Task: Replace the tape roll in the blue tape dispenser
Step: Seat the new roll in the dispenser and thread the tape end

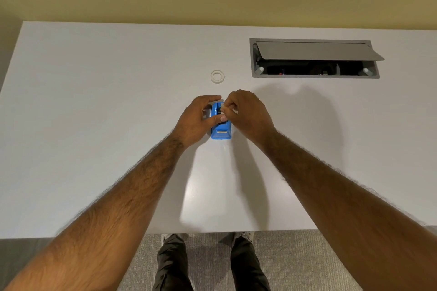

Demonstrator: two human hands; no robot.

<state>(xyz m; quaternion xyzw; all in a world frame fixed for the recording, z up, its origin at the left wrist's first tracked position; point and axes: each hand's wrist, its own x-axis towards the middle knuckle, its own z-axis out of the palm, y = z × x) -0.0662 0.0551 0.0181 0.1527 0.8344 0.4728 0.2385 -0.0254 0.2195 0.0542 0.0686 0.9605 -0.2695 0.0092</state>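
Gripping blue tape dispenser with my left hand: thumb across its top, fingers curled round far end and left side. Dispenser stands on white table, cutter end toward me. My right hand clenched over dispenser's top, fingertips pinched at black hub area; what they pinch too small to tell. Clear tape roll lies flat beyond dispenser, well apart from both hands. Grey cable box, lid raised, sits beyond dispenser to its right.
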